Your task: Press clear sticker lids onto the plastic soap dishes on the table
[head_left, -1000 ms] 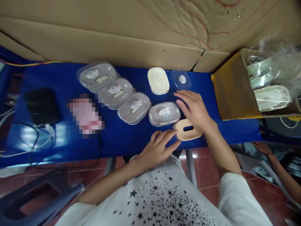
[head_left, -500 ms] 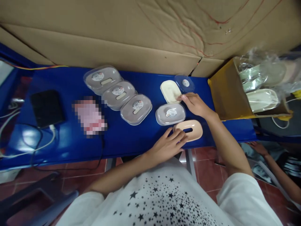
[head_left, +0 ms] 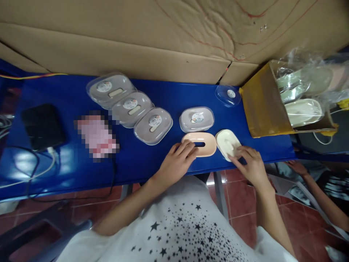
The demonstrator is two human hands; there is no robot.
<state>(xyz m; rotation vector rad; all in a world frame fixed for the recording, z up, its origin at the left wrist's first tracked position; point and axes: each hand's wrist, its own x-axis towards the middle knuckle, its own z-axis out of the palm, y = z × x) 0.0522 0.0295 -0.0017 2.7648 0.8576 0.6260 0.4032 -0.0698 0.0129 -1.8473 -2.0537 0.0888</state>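
My left hand (head_left: pixel 177 160) rests with fingers stretched flat on the left end of a peach slotted soap-dish tray (head_left: pixel 204 143) near the front edge of the blue table (head_left: pixel 65 160). My right hand (head_left: pixel 249 163) grips the near edge of a cream soap-dish base (head_left: pixel 226 142) lying just right of the peach tray. Behind them sits a closed grey-lidded soap box (head_left: pixel 196 118). A loose clear lid (head_left: pixel 228 95) lies at the back right.
Three closed lidded soap boxes (head_left: pixel 129 107) overlap in a row at centre left. A black box (head_left: pixel 42 125) with cables and a pink blurred item (head_left: pixel 96 135) lie at left. A yellow-brown carton (head_left: pixel 261 102) of bagged dishes stands at right. Another person's arm (head_left: pixel 316 193) shows at lower right.
My right hand has brought the cream base from the back of the table down to the front, beside the peach tray. The left hand stayed on the peach tray.
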